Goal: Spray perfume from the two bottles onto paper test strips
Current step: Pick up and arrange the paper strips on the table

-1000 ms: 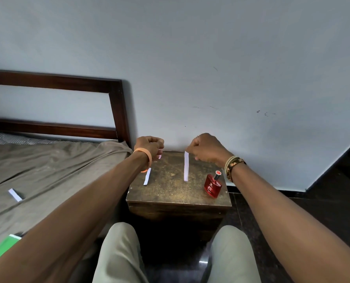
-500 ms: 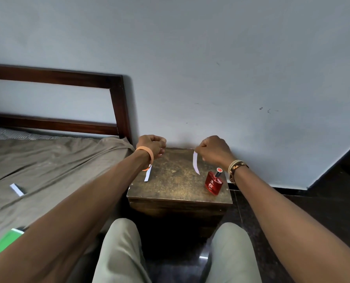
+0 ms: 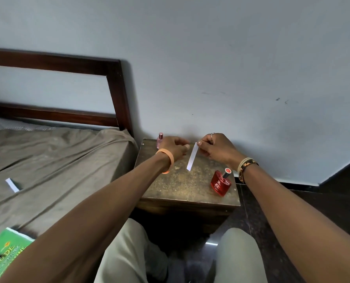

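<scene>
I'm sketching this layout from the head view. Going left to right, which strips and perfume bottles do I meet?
From the left: loose strip on the bed → pink bottle → held strip, pinched by the right hand → red bottle.

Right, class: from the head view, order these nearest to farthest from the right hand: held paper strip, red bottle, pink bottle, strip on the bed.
1. Held paper strip, pinched by the right hand.
2. Red bottle, front right.
3. Pink bottle, back left.
4. Strip on the bed, far left.
</scene>
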### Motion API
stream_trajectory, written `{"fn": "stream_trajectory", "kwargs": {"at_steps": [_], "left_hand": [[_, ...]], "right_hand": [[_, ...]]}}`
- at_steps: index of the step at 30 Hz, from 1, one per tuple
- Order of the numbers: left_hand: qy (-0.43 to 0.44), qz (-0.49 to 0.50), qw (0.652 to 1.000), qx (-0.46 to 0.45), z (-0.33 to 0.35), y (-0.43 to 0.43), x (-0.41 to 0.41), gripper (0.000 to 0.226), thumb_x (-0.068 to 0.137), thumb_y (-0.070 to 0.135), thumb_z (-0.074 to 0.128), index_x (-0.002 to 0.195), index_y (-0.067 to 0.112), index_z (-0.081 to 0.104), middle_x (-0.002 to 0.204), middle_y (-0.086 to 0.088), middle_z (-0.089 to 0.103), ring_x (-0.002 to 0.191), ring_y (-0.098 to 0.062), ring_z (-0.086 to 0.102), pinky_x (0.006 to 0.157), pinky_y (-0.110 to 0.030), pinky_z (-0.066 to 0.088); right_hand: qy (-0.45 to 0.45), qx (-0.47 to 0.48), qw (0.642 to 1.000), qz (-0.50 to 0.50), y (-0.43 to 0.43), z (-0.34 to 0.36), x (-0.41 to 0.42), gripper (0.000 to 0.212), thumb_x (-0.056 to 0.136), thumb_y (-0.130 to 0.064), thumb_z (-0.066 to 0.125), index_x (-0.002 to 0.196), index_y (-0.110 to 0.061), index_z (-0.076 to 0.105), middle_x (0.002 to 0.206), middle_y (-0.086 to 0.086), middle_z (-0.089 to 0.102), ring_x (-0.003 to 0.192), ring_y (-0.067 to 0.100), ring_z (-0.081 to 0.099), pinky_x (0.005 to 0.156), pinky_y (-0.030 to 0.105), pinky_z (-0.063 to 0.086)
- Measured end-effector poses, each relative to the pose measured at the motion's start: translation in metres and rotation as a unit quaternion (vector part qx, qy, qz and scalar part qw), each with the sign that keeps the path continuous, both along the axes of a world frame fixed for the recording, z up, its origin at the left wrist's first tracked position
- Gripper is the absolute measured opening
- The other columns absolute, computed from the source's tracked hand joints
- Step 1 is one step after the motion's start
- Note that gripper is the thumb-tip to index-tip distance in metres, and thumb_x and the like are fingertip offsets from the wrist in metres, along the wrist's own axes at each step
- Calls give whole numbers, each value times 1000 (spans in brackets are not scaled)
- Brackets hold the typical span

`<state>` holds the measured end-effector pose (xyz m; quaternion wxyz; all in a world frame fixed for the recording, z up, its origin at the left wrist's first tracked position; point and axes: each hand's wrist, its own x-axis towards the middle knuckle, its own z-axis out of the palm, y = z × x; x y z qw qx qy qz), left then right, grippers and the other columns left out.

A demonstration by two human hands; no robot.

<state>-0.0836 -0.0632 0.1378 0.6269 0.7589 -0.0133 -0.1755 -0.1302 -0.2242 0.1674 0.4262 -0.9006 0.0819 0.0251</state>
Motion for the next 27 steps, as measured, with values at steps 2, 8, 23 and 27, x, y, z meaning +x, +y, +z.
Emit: {"fn": "stream_trajectory", "kwargs": {"at_steps": [2,8,23,27], "left_hand": [[5,-23,1000,-1,-10,-17,18,10,88,3,63,89,12,66,87,-15,66,81,-25,62,88,-41,55],[22,-58,998,-6,-54,-69,69,8,86,7,67,90,11,71,93,-15,72,93,-30,69,86,-41,57],[157,-82,984,-11,-153,-153,133,17,92,7,60,107,8,66,96,-15,71,83,-22,69,79,-37,59],[153,-70,986,19,-177,-162,145,15,92,6,59,103,10,67,100,-16,71,85,-22,69,74,-32,58]], "right_hand": [[2,-14,1000,1,-10,-10,17,17,98,-29,60,87,-21,70,83,3,71,84,23,69,79,44,57],[27,-55,998,-11,-49,-50,64,22,98,-31,59,76,-26,64,69,-2,71,71,16,67,77,42,56],[96,-143,985,24,-135,-155,140,27,99,-27,57,73,-30,58,68,-7,63,71,16,60,61,27,41],[109,-165,980,31,-142,-184,157,24,100,-28,56,76,-26,57,70,-9,56,74,17,56,67,28,37]]}}
